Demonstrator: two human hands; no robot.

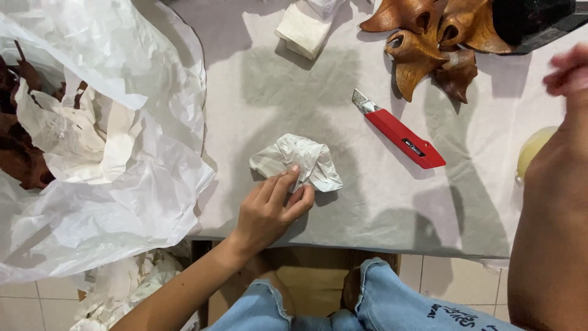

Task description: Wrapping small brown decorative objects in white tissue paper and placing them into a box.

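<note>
Head view, looking down on a table [380, 208] covered in grey paper. Left hand [269, 211] rests at the near edge, fingertips pinching the lower edge of a crumpled paper wad [298, 160]. The wad lies just beyond the hand, touching it, its longer side running left to right. Right hand [568, 68] is raised at the far right edge and blurred; whether it grips anything cannot be told. The left hand is the nearer of the two to the wad by a wide margin.

A red box cutter [398, 130] lies right of the wad and apart from it, long axis slanting from upper left to lower right, blade end toward the top. A small dark label sits near its lower end. Brown carved wooden pieces [429, 43] stand at the top right. A folded white pad [303, 27] lies at the top centre. Loose white wrapping sheets [116, 159] cover the left side, with brown items partly showing beneath.
</note>
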